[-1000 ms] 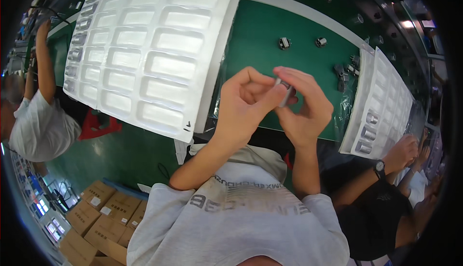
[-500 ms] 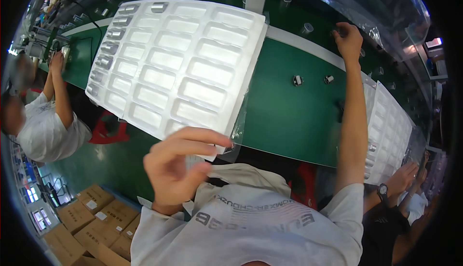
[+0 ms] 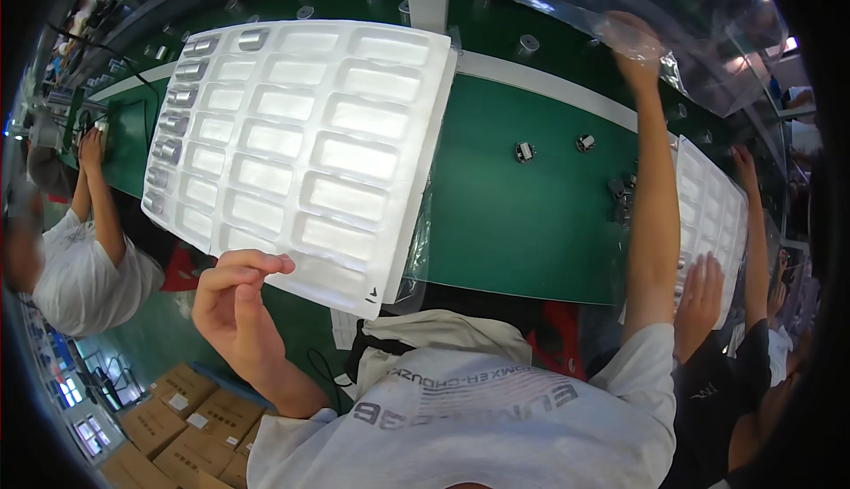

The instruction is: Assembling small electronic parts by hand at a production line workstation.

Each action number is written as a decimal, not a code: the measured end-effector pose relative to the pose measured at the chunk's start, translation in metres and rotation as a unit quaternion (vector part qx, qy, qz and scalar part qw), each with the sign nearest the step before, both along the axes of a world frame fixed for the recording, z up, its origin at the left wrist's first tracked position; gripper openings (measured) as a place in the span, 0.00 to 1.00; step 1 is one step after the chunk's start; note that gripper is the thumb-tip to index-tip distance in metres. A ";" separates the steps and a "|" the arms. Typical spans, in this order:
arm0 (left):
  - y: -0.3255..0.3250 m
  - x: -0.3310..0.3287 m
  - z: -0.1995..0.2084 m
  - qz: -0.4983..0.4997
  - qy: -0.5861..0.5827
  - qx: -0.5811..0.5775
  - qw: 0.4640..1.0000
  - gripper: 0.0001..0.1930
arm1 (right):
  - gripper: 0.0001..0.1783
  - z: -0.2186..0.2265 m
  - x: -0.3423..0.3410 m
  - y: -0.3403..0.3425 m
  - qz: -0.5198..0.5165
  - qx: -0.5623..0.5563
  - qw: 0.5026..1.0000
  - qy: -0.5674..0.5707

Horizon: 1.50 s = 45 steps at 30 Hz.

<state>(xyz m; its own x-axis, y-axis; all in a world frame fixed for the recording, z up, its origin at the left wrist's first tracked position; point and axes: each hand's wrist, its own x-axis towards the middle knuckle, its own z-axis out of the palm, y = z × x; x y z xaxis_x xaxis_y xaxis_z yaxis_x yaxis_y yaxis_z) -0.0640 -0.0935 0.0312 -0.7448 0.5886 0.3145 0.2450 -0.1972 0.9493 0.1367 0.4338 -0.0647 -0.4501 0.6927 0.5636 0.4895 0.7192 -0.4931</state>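
Observation:
My left hand (image 3: 243, 307) is raised by the near edge of a white moulded tray (image 3: 382, 254), its fingers curled in against the thumb and nothing visible in them. The tray has rows of rectangular pockets. Silver metal cylinders (image 3: 181, 99) lie along its left column, and another cylinder (image 3: 253, 40) sits in the far row. My right arm stretches far forward over the green table (image 3: 513, 223). At its end, my right hand (image 3: 633, 46) is behind clear plastic film (image 3: 708, 55), near the dark green far strip; its fingers are blurred.
Two small metal-and-white parts, one (image 3: 525, 151) left of the other (image 3: 585, 143), lie on the table. Short metal cylinders (image 3: 529, 44) stand along the far strip. Co-workers sit to the left and right, a second white tray (image 3: 708, 197) before the right one. Cardboard boxes (image 3: 190, 445) are stacked at lower left.
My left hand has moved left and its fingers have drawn in to the thumb. My right hand has gone slightly farther away, behind the film. The view has shifted a little.

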 end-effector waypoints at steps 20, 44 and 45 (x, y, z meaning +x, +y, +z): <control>-0.003 -0.010 0.004 0.073 0.016 -0.022 0.997 0.08 | 0.18 -0.045 -0.031 0.061 0.008 0.056 0.979 -0.196; -0.002 -0.004 -0.003 0.245 0.070 -0.149 0.956 0.10 | 0.08 -0.059 -0.004 0.168 -0.100 0.035 0.969 -0.223; 0.000 -0.003 -0.004 0.234 0.080 -0.144 0.958 0.11 | 0.08 -0.049 0.002 0.169 -0.119 0.036 0.953 -0.276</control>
<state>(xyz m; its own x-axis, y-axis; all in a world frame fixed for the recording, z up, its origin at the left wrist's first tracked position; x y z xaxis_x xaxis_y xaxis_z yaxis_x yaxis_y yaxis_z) -0.0672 -0.0934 0.0274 -0.9044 0.2813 0.3208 0.3890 0.2345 0.8909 0.1392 0.6030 -0.1136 -0.5274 0.7799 0.3372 0.8128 0.5787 -0.0673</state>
